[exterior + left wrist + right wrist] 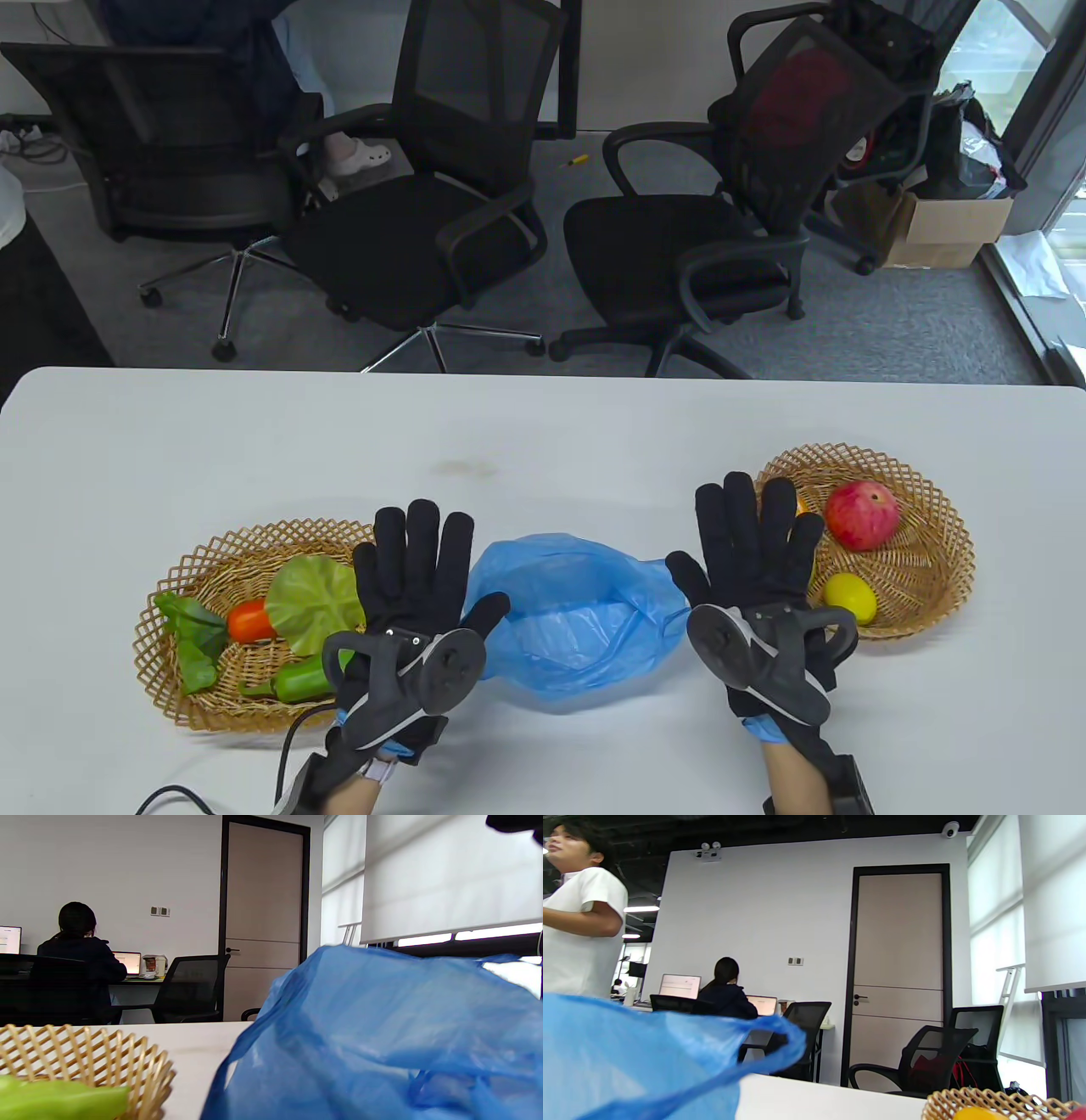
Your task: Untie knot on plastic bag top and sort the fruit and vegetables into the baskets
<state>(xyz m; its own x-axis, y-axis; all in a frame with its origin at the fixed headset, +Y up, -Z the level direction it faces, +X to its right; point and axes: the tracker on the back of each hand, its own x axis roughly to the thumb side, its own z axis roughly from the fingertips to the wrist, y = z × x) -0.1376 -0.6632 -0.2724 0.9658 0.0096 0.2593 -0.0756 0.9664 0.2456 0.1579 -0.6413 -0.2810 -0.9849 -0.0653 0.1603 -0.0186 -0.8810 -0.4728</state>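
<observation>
— Where are you in the job?

— Near the end, I judge. The blue bag (577, 615) lies slack and open between my left hand (416, 577) and right hand (755, 560), both flat, fingers spread, holding nothing.

— And the produce?

— Vegetables sit in the left basket (191, 564), the apple (861, 515) and lemon (850, 596) in the right basket (937, 509). Next I'd check that the bag is empty; nothing stands in the way.

I count two wicker baskets, the left basket (182, 586) and the right basket (933, 509), one blue plastic bag (585, 620), two gloved hands, left hand (416, 577) and right hand (751, 552), and three black office chairs.

In the left basket I count one tomato (248, 621), one green pepper (297, 679) and two leafy greens. In the right basket I count one red apple (861, 515) and one lemon (850, 597).
</observation>
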